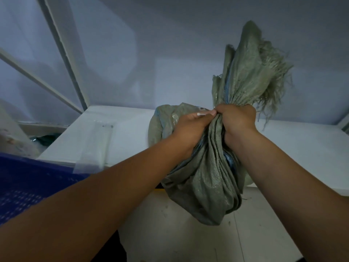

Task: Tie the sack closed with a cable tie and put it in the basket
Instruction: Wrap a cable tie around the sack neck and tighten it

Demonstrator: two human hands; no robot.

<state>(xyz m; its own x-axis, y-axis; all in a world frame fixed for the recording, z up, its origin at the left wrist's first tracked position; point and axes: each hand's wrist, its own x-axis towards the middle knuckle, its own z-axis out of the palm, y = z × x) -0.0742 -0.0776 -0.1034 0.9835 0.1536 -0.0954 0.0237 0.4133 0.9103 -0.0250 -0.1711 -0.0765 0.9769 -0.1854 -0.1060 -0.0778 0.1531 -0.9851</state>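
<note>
Both hands, left (190, 127) and right (236, 120), clench the sack (205, 178) neck between them, the body hanging below. A white strip, seemingly the tie (204, 113), should cinch just above the fists, bunch kept tight.

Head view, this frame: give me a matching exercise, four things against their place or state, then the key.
Things:
1. Grey-green woven sack
2. Frayed top of the sack
3. Blue perforated plastic basket
4. Left hand

Places or states:
A. Standing up above both fists
B. At the lower left edge, beside the white table
C. Closed on the gathered neck, next to the right hand
D. Hanging over the table's front edge

Pairs: 1-D, 2-A, 3-B, 4-C
</note>
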